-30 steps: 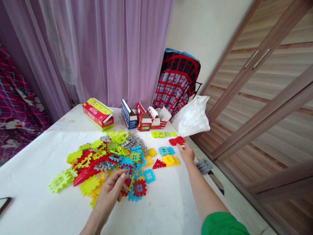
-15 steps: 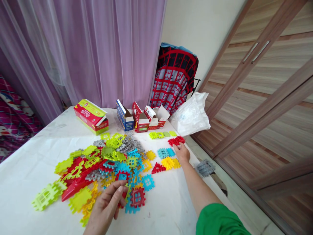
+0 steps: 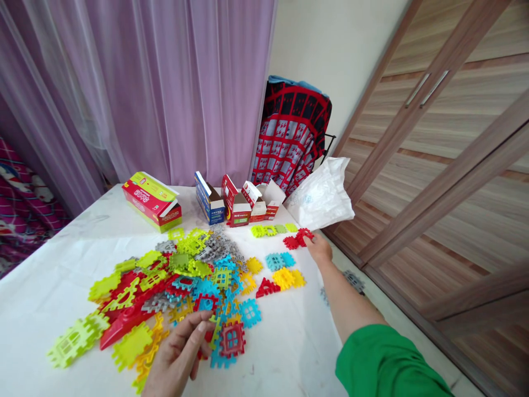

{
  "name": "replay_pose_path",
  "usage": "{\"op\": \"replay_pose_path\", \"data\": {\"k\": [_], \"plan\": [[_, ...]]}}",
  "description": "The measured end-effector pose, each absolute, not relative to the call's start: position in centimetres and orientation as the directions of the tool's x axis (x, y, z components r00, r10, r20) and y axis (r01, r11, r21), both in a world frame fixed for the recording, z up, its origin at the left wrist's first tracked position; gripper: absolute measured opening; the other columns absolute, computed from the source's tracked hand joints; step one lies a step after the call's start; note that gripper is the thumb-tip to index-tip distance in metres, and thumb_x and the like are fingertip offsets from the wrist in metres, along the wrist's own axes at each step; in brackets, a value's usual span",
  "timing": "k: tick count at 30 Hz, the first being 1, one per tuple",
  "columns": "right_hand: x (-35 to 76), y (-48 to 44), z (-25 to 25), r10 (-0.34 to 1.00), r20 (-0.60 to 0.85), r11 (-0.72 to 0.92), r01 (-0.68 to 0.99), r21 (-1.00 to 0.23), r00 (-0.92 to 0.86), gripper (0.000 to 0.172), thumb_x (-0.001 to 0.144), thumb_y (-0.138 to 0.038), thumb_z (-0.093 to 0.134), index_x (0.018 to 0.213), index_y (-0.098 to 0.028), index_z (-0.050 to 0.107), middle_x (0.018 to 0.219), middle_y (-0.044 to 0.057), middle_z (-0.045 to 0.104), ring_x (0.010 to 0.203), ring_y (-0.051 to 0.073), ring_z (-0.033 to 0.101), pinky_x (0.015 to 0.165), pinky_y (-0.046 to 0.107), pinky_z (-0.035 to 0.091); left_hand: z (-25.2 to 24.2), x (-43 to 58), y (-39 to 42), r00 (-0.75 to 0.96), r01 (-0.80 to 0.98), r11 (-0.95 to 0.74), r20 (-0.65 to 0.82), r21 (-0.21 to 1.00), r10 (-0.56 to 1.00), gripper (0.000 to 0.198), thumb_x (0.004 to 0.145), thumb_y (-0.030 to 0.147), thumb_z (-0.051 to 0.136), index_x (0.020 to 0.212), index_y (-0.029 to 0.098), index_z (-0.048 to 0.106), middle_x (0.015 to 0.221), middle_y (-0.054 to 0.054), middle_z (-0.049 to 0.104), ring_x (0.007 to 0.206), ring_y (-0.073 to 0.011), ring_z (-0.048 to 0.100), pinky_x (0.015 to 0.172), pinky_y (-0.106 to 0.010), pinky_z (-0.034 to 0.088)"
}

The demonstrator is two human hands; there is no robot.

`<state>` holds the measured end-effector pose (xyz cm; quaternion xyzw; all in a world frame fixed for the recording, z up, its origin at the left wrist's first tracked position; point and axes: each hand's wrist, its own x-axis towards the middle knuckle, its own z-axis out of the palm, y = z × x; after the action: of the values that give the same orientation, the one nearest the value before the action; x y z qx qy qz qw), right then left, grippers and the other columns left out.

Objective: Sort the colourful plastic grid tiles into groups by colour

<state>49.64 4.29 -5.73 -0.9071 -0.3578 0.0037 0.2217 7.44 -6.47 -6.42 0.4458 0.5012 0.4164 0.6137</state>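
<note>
My right hand [image 3: 319, 249] is at the table's right edge, its fingertips closed on a red piece [image 3: 305, 235] beside another red piece [image 3: 290, 242]. My left hand [image 3: 179, 350] hovers over the near side of a mixed pile of plastic pieces, fingers curled and apart, with nothing seen between them. A dark red window piece [image 3: 232, 338] lies just right of it. Blue pieces [image 3: 274, 261], yellow pieces [image 3: 283, 278], a red triangle [image 3: 267, 287] and a row of green pieces [image 3: 269, 230] lie right of the pile.
At the back stand a red and green box [image 3: 152, 201], an open blue box [image 3: 210, 201] and open red boxes [image 3: 236, 207]. A white plastic bag [image 3: 322, 193] sits at the back right corner. Grey pieces [image 3: 354, 281] show beyond my right forearm.
My right hand has moved slightly right, and the red piece at its fingertips has shifted right, apart from the other red piece. My left hand has hardly moved.
</note>
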Motion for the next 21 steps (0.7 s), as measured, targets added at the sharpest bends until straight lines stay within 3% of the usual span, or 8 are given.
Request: {"op": "replay_pose_path", "data": {"k": [9, 21], "plan": [[51.1, 4.8, -5.9, 0.715, 0.069, -0.650, 0.697, -0.303, 0.696, 0.042, 0.088, -0.044, 0.050, 0.119, -0.018, 0.063, 0.110, 0.011, 0.069, 0.103, 0.027, 0.063, 0.078, 0.030, 0.047, -6.9, 7.2, -6.3, 0.185, -0.030, 0.259, -0.249, 0.965, 0.951, 0.066, 0.065, 0.071, 0.064, 0.103, 0.016, 0.066, 0.060, -0.002, 0.066, 0.042, -0.0092, 0.044, 0.038, -0.020, 0.033], [51.1, 4.6, -5.9, 0.706, 0.033, -0.677, 0.688, -0.260, 0.708, 0.046, 0.090, -0.044, 0.047, 0.123, -0.015, 0.058, 0.114, 0.015, 0.067, 0.109, 0.027, 0.061, 0.083, 0.031, 0.047, -6.0, 7.3, -6.3, 0.153, -0.036, 0.276, -0.268, 0.960, 0.951, 0.068, 0.058, 0.074, 0.068, 0.098, 0.018, 0.068, 0.059, -0.002, 0.066, 0.041, -0.0099, 0.045, 0.037, -0.020, 0.034]]}}
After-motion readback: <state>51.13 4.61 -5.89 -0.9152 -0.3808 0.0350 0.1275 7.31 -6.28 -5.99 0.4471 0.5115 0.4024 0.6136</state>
